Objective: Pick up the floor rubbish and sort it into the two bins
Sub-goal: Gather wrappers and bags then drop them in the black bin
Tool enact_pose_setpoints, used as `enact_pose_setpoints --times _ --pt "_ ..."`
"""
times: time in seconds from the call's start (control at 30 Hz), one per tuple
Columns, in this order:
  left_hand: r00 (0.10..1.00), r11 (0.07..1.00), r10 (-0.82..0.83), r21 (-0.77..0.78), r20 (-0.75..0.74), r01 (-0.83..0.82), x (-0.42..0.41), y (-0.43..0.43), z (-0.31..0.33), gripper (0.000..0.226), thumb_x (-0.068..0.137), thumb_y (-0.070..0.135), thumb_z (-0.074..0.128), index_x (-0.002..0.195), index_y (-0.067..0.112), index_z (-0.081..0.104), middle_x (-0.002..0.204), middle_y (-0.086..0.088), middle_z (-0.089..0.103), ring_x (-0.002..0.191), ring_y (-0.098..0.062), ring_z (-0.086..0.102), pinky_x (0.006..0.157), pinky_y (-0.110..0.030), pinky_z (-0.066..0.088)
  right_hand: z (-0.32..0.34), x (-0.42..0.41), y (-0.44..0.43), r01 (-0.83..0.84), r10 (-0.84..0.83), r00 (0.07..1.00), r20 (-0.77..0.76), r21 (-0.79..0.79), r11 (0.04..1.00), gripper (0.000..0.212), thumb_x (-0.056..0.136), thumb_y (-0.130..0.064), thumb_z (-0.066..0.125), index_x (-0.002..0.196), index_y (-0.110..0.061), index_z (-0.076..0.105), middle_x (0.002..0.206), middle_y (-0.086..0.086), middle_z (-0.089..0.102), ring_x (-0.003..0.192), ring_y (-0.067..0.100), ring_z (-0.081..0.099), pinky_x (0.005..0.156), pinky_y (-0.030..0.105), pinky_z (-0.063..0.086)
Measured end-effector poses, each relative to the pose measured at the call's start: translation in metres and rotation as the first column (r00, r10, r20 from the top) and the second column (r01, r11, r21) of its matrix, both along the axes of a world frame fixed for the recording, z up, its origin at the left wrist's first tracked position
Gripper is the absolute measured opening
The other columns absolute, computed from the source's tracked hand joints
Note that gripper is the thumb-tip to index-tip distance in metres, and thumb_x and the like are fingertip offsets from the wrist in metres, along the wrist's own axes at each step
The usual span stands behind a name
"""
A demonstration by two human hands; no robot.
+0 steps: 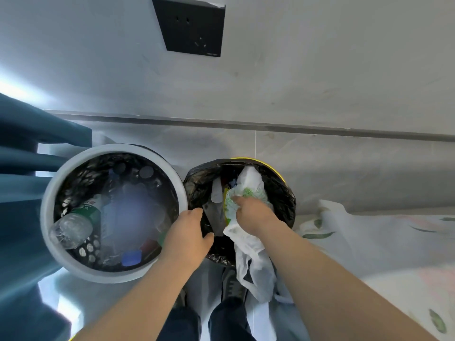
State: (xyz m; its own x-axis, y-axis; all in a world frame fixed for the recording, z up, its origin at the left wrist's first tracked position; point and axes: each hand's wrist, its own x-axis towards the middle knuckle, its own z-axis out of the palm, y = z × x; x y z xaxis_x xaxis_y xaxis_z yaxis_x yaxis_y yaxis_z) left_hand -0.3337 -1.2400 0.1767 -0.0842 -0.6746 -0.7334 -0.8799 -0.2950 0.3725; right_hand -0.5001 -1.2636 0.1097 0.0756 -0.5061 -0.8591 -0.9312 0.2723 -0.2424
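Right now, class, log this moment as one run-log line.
right hand: grips white plastic bag, partly in black-lined bin | left hand: touches that bin's rim | white bin: holds clear bottle

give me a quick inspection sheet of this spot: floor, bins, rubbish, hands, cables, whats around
surface: pale tiled floor, both bins standing on it by the wall
job's things: white-rimmed bin holds a plastic bottle and a blue item; yellow-rimmed bin, lined in black, holds a white plastic bag with green print, part of it hanging over the near rim
clutter: nothing seen
hands: left hand rests on the yellow-rimmed bin's near rim; right hand grips the plastic bag with its fingers, inside the bin
cables: nothing seen
surroundings: black wall socket, blue curtain on the left, floral sheet on the right
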Motion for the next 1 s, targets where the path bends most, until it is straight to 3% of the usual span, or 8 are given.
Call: enact_pose_setpoints --times 0.13,0.23,0.37,0.43,0.57,0.77,0.93,1.0 --pt "1.000 1.000 -0.020 -0.010 -0.001 0.020 -0.001 0.007 -0.007 0.043 0.090 0.026 0.059 0.130 0.013 0.047 0.127 -0.004 0.051 0.112 -0.020 0.056 0.091 -0.027 0.045 -0.024 0.006 0.009 0.029 -0.029 1.000 0.001 0.033 0.999 0.055 0.096 -0.016 0.032 0.151 -0.020 0.024 0.133 0.016 0.050 0.119 0.035 0.045 0.095 0.044 0.044" --pt "1.000 0.998 -0.006 -0.059 -0.010 0.005 0.002 0.009 -0.011 0.045 0.092 0.025 0.057 0.134 0.015 0.044 0.130 -0.003 0.049 0.113 -0.019 0.056 0.091 -0.025 0.044 -0.039 0.011 0.009 0.032 -0.031 0.999 -0.014 0.070 0.997 0.055 0.097 -0.024 0.032 0.152 -0.020 0.022 0.140 0.017 0.044 0.126 0.035 0.040 0.100 0.046 0.041" --pt "1.000 0.995 0.003 -0.099 -0.018 -0.005 0.006 0.011 -0.013 0.042 0.092 0.024 0.056 0.132 0.016 0.045 0.129 -0.001 0.050 0.112 -0.018 0.056 0.090 -0.024 0.043 -0.049 0.011 0.008 -0.029 0.046 0.988 -0.149 0.113 0.993 0.058 0.101 -0.039 0.025 0.153 -0.020 0.010 0.157 0.013 0.018 0.144 0.037 0.014 0.113 0.054 0.024" --pt "1.000 0.995 0.014 -0.097 -0.028 -0.017 0.006 0.012 -0.012 0.043 0.092 0.025 0.056 0.132 0.016 0.045 0.129 0.000 0.049 0.113 -0.018 0.055 0.091 -0.024 0.043 -0.051 0.006 0.008 0.003 0.023 0.980 -0.198 0.130 0.992 0.060 0.101 -0.045 0.025 0.154 -0.023 0.008 0.159 0.011 0.012 0.145 0.037 0.009 0.114 0.054 0.023" --pt "0.999 0.997 0.016 -0.080 -0.039 -0.019 0.006 0.013 -0.010 0.049 0.092 0.027 0.057 0.137 0.016 0.042 0.133 0.000 0.047 0.117 -0.017 0.053 0.093 -0.021 0.041 -0.027 -0.001 0.011 0.120 -0.120 0.991 -0.052 0.004 0.993 0.062 0.099 -0.050 0.035 0.152 -0.023 0.021 0.157 0.011 0.023 0.143 0.033 0.021 0.114 0.045 0.027" --pt "0.999 0.999 -0.008 -0.033 -0.041 0.007 0.009 0.010 -0.007 0.049 0.091 0.027 0.058 0.137 0.015 0.043 0.133 -0.004 0.048 0.118 -0.019 0.052 0.094 -0.025 0.041 0.052 -0.010 0.048 0.290 -0.259 0.954 0.148 -0.260 0.921 0.065 0.095 -0.049 0.046 0.152 -0.030 0.021 0.156 -0.003 0.026 0.144 0.013 0.023 0.112 0.033 0.031" --pt "0.997 1.000 0.004 -0.004 -0.076 -0.004 0.014 0.012 -0.004 0.052 0.090 0.024 0.060 0.139 0.017 0.043 0.129 -0.004 0.050 0.110 -0.017 0.055 0.094 -0.026 0.044 0.070 -0.005 0.082 0.046 -0.013 0.991 0.130 -0.253 0.966 0.065 0.098 -0.041 0.045 0.152 -0.038 0.009 0.160 -0.004 0.008 0.147 0.015 0.011 0.116 0.028 0.022" --pt "0.997 1.000 -0.008 -0.006 -0.077 0.008 0.016 0.014 -0.005 0.055 0.090 0.024 0.060 0.141 0.018 0.041 0.130 -0.004 0.050 0.113 -0.017 0.054 0.095 -0.025 0.042 0.059 0.001 0.086 -0.066 0.086 0.992 0.090 -0.202 0.977 0.062 0.099 -0.037 0.043 0.152 -0.037 0.009 0.161 -0.003 0.001 0.148 0.019 0.006 0.118 0.032 0.021"
